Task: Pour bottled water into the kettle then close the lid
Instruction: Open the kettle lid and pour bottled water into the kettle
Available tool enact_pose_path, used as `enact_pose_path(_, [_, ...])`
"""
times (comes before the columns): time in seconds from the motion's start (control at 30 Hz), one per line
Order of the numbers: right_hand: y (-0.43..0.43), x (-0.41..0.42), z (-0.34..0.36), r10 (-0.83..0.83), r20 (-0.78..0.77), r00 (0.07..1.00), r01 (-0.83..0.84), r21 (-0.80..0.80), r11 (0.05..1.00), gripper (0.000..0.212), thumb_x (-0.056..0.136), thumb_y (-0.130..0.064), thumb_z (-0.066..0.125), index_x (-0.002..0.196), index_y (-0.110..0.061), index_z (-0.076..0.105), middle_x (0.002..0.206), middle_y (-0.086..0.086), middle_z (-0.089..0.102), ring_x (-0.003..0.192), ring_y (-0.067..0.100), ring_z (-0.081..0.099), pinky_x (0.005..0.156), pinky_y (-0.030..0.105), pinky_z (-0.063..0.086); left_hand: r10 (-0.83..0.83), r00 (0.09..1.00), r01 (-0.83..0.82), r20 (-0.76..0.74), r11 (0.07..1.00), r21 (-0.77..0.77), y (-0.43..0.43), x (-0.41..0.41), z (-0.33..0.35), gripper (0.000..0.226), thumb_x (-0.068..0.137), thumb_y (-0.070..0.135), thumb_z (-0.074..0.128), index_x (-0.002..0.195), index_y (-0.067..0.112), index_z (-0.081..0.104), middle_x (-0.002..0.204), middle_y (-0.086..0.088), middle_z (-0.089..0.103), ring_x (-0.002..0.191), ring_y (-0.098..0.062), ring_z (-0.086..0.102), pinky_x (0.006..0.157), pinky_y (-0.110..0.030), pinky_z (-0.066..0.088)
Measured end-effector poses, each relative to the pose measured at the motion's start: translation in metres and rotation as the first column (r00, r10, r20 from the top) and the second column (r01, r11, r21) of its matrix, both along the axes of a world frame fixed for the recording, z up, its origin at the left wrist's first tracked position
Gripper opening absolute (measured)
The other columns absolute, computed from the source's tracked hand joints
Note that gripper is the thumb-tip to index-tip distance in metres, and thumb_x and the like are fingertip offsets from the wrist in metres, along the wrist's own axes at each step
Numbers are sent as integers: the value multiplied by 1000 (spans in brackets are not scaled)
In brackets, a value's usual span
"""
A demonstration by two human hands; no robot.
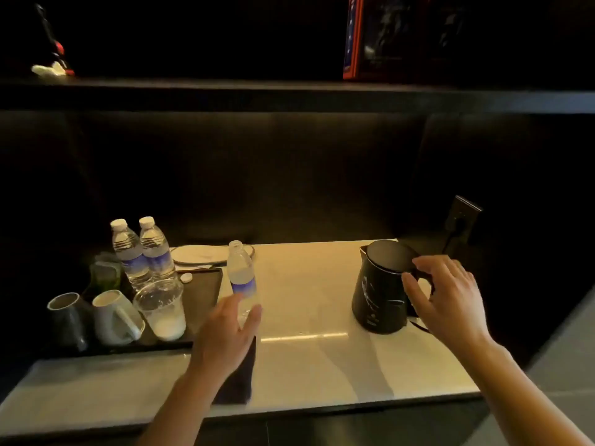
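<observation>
An uncapped plastic water bottle (240, 272) with a blue label stands upright on the pale counter (306, 317). My left hand (225, 336) is just in front of its base, thumb and fingers apart on either side, not clearly gripping it. The black kettle (380, 294) stands at the right with its top open; I cannot make out its lid. My right hand (447, 297) hovers at the kettle's handle side, fingers spread, holding nothing. A small white cap (186, 277) lies on the tray.
A dark tray (206, 291) at the left carries two capped water bottles (141, 249), two mugs (112, 317), a clear plastic cup (162, 309) and sachets. A white plate (199, 254) lies behind. A wall socket (462, 220) with a cord sits behind the kettle. A shelf runs overhead.
</observation>
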State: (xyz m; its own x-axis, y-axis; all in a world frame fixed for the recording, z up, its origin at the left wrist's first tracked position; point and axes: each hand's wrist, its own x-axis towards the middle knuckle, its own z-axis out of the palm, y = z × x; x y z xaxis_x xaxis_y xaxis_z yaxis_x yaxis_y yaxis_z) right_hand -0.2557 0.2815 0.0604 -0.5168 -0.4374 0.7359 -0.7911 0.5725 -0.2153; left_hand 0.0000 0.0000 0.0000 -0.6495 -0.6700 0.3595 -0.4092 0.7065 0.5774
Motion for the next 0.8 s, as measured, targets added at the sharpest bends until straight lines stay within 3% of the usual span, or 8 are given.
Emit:
enact_pose_path(0.1, [-13, -34, -9, -130, 98, 987, 119, 115, 986, 67, 93, -79, 29, 128, -27, 53, 119, -2, 67, 108, 13, 56, 86, 35, 48, 122, 991, -124, -55, 992, -33, -28, -24, 8, 58, 93, 63, 45, 126, 17, 57, 115, -5, 67, 86, -7, 56, 62, -13, 35])
enact_pose_path(0.17, [-23, -55, -14, -195, 147, 970, 163, 204, 965, 81, 87, -88, 22, 134, -27, 49, 124, 0, 67, 113, 21, 61, 90, 46, 53, 222, 975, -224, -28, 968, -111, -44, -39, 16, 52, 93, 58, 55, 119, 13, 58, 107, -9, 67, 82, -16, 58, 60, -15, 33])
enact_pose_path(0.27, [-33, -80, -25, -238, 200, 950, 175, 288, 942, 100, 81, -95, 25, 143, -19, 48, 138, 9, 62, 124, 34, 59, 98, 58, 47, 351, 936, -346, 13, 927, -147, -62, -58, 16, 67, 90, 63, 60, 129, 9, 53, 122, -14, 65, 99, -30, 65, 71, -33, 48])
enact_pose_path(0.37, [-38, -94, -32, -220, 293, 931, 121, 320, 940, 114, 77, -99, 21, 149, -14, 47, 145, 13, 57, 130, 36, 54, 102, 59, 42, 335, 942, -335, 12, 942, 17, -81, -81, 16, 76, 91, 59, 61, 143, 6, 45, 138, -18, 57, 118, -36, 60, 83, -41, 49])
enact_pose_path(0.43, [-39, -100, -36, -174, 285, 943, 81, 309, 948, 114, 76, -98, 20, 148, -14, 48, 143, 13, 59, 128, 36, 55, 101, 58, 44, 316, 948, -309, -30, 941, 135, -88, -96, 13, 73, 94, 54, 62, 144, 4, 46, 139, -20, 57, 124, -39, 58, 93, -46, 53])
enact_pose_path(0.6, [-32, -118, -36, 9, 281, 960, -81, 245, 966, 106, 79, -94, 30, 145, -14, 53, 139, 11, 62, 122, 33, 58, 97, 51, 48, 372, 879, -254, -298, 894, 369, -85, -112, 2, 50, 96, 46, 63, 130, 9, 59, 114, -6, 66, 109, -30, 66, 75, -22, 46])
enact_pose_path(0.67, [-27, -125, -39, 84, 301, 950, -155, 220, 963, 99, 81, -89, 38, 145, -15, 53, 139, 11, 61, 123, 33, 56, 97, 48, 45, 388, 853, -232, -348, 880, 414, -80, -115, -2, 52, 98, 50, 58, 133, 12, 55, 116, -3, 64, 108, -26, 64, 76, -21, 45])
enact_pose_path(0.8, [-19, -137, -46, 272, 453, 849, -287, -37, 957, 74, 93, -71, 39, 142, -17, 56, 132, -2, 58, 121, 17, 50, 94, 37, 40, 385, 820, -202, -424, 888, 414, -67, -119, -6, 44, 98, 53, 53, 126, 19, 57, 111, -1, 65, 100, -17, 63, 79, -25, 46])
